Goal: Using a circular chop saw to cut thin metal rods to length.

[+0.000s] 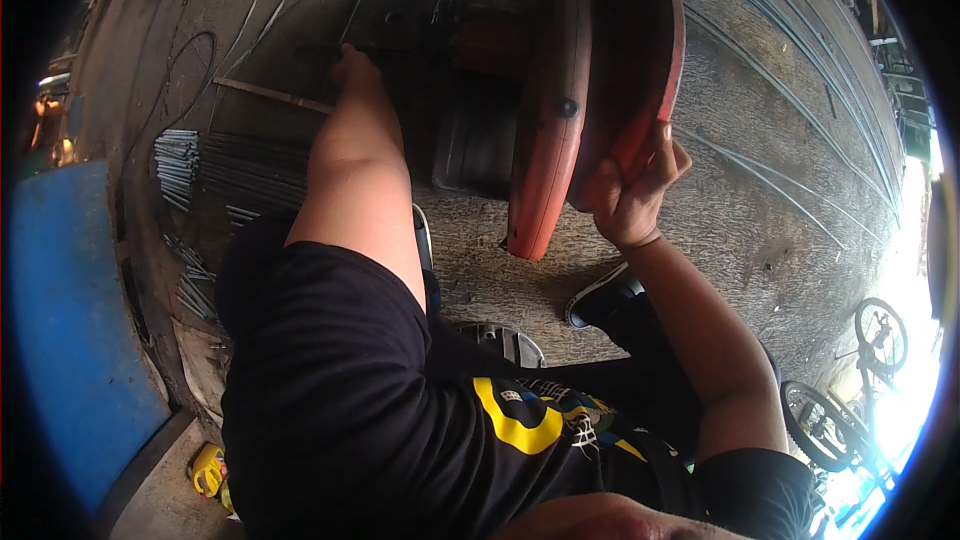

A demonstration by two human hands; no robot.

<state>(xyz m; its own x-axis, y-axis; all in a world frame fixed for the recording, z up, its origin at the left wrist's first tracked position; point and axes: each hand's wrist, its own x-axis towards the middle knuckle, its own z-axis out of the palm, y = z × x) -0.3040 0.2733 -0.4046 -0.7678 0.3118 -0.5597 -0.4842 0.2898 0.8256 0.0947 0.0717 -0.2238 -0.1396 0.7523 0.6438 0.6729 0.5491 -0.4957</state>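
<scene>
presently, my right hand (pixel 638 190) grips the red disc (pixel 640 50) at its near edge — red-and-black machine (pixel 548 110) on the floor (pixel 720 250) before me; my left hand (pixel 358 70) outstretched to its left, can't tell its grasp — thin rods (pixel 835 55) beyond, right.

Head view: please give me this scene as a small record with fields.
Right hand: touches the lower rim of the red disc
Left hand: stretched out, left of the machine; what it holds, if anything, is unclear
Machine: dark body, with a curved red guard beside the disc
Left side: short metal rods, blue panel, small yellow object
Right side: long thin rods on the floor, bicycle wheels
</scene>
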